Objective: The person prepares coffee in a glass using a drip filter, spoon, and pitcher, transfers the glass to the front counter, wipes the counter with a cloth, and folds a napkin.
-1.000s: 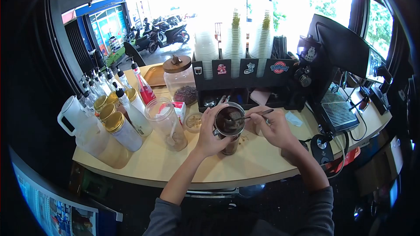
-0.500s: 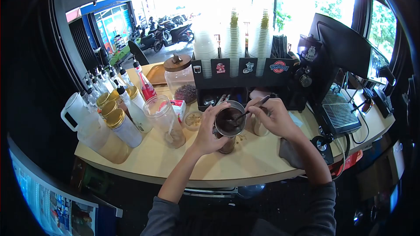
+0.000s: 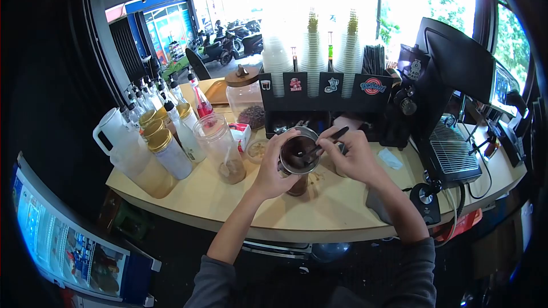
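My left hand (image 3: 274,172) is wrapped round a metal cup (image 3: 298,154) with dark brown contents, tilted so that its opening faces me. In my right hand (image 3: 351,157) is a spoon (image 3: 326,141), its dark handle pinched between the fingers and its lower end inside the cup. Directly under the cup stands a glass (image 3: 299,187) with something brown in it, partly hidden by the cup. Left of my left hand are a small bowl (image 3: 256,149) and a clear open jar (image 3: 220,148) with brown powder and a scoop.
Gold-lidded jars (image 3: 169,153), a plastic pitcher (image 3: 137,162) and pump bottles fill the counter's left. Behind the hands a black organizer (image 3: 311,102) holds stacked plastic cups (image 3: 313,63). An espresso machine (image 3: 451,148) stands at right, with a grey cloth (image 3: 381,205) nearby.
The view has shifted, so the counter items appear farther right. The spoon has changed its angle inside the cup, and my right hand has moved with it. My left hand still holds the cup.
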The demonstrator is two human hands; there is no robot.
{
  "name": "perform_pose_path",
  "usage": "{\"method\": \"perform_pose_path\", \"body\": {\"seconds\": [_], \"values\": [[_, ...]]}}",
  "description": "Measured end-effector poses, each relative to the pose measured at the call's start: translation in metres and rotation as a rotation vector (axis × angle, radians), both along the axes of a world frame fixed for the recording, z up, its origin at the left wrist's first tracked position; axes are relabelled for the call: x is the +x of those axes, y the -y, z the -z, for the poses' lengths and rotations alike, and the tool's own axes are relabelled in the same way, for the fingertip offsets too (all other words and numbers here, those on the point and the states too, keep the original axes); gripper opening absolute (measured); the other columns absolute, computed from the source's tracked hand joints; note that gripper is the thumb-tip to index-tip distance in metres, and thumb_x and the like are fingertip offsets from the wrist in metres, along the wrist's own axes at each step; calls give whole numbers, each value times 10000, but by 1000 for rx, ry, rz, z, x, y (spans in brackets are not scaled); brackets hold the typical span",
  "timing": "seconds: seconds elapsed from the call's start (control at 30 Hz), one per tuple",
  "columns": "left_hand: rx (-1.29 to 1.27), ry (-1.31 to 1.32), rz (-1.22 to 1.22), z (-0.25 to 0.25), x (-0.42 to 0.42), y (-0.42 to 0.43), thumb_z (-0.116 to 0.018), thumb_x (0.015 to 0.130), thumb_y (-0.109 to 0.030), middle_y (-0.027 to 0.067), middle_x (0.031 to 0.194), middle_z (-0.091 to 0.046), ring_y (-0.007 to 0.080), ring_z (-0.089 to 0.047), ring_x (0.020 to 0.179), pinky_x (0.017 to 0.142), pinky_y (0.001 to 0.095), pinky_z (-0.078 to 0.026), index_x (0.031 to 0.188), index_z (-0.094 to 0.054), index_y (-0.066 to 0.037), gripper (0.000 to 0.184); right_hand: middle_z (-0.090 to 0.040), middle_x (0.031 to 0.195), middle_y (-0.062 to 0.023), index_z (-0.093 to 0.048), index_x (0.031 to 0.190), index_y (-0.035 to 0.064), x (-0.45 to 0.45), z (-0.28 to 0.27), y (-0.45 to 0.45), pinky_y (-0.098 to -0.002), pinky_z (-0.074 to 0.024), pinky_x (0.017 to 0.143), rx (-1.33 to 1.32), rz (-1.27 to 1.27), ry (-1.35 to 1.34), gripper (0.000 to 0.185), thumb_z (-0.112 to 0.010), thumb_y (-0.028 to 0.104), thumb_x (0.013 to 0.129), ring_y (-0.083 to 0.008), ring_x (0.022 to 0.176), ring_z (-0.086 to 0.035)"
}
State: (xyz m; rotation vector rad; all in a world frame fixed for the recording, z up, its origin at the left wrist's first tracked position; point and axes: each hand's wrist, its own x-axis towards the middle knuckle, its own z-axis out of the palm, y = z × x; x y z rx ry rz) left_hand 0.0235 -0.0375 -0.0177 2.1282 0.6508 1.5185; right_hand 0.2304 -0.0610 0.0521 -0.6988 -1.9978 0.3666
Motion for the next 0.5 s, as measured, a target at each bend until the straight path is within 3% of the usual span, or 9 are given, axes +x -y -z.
{"method": "perform_pose_path", "body": {"seconds": [0.23,0.3,0.5], "values": [[-7,40,-42,3,4,3,-748,627,-49,125,1275,-491,302,-456,1220,1021,398,-381,1322,-418,-86,770,-679,824,-98,-636,859,-45,-2,7,4,-299,-504,610,-63,-15,-25,114,-594,58,884,-220,677,-674],[-8,35,-60,2,3,2,-746,624,-50,124,1267,-494,304,-459,1217,1020,397,-381,1321,-418,-85,771,-679,859,-100,-636,804,-54,2,6,3,-310,-500,594,64,40,-56,121,-609,44,869,-222,684,-672],[-68,48,-119,9,6,-3,-782,608,-96,122,1250,-506,313,-486,1169,1013,415,-371,1315,-421,-80,795,-676,944,-122,-606,656,-74,-5,17,3,-312,-515,597,74,-41,-1,210,-631,21,842,-231,700,-671]]}}
